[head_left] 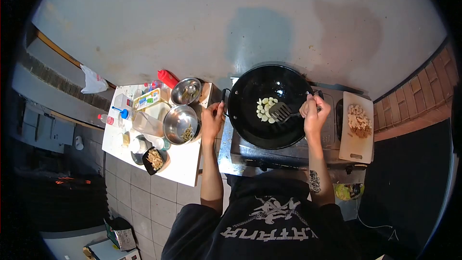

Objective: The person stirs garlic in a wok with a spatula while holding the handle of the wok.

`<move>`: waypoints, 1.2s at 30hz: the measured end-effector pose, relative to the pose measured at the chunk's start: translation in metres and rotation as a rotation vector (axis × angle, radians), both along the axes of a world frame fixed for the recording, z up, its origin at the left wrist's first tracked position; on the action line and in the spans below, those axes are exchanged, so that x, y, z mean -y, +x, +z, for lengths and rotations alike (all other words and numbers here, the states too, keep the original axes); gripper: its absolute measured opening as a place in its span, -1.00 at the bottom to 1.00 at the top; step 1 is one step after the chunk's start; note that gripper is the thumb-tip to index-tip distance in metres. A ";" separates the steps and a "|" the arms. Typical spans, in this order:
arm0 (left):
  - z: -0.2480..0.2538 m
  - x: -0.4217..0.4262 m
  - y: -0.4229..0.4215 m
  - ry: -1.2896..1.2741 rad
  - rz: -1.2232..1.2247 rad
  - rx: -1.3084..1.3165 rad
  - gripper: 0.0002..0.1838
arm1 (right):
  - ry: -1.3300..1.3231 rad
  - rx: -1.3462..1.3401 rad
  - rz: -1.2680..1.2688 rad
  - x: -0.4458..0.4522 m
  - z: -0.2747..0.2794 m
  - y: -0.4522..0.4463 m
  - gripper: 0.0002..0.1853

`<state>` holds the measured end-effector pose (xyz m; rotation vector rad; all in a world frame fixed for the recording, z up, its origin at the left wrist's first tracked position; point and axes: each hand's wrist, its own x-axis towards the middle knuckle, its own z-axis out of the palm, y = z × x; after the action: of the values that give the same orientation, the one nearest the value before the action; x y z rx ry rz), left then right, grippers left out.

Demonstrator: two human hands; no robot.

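A black wok (248, 127) sits on the metal stove (240, 154), with pale sliced pieces, perhaps garlic (264, 110), gathered in its middle. My left hand (211, 119) is closed at the wok's left loop handle, its fingers pinched against it. In my right hand (314, 113), fingers wrapped round the handle, is a dark slotted turner (280, 112). The turner's head lies inside the wok, touching the right side of the pale pieces. Most of the turner's handle is hidden by my right hand.
Right of the stove lies a white cutting board (356, 151) with chopped pale food. On the left, a white table (180, 171) carries metal bowls (181, 124), bottles, containers and a black dish (153, 161) of pale strips. A wall (192, 29) rises behind the stove.
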<state>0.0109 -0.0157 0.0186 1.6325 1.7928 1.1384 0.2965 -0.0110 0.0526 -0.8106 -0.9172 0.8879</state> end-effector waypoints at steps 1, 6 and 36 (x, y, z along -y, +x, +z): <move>-0.001 0.000 0.000 0.016 -0.001 0.005 -0.60 | -0.001 0.023 0.010 0.003 0.006 0.003 -0.57; -0.003 0.000 0.001 0.052 -0.005 0.020 -0.56 | -0.023 0.186 -0.008 0.009 0.025 0.015 -0.57; -0.006 -0.003 -0.006 -0.042 -0.020 0.033 -0.60 | 0.368 0.635 0.335 -0.001 0.023 -0.016 -0.65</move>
<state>0.0051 -0.0129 0.0125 1.5944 1.7639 1.1054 0.2805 -0.0100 0.0761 -0.6292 -1.7579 0.7157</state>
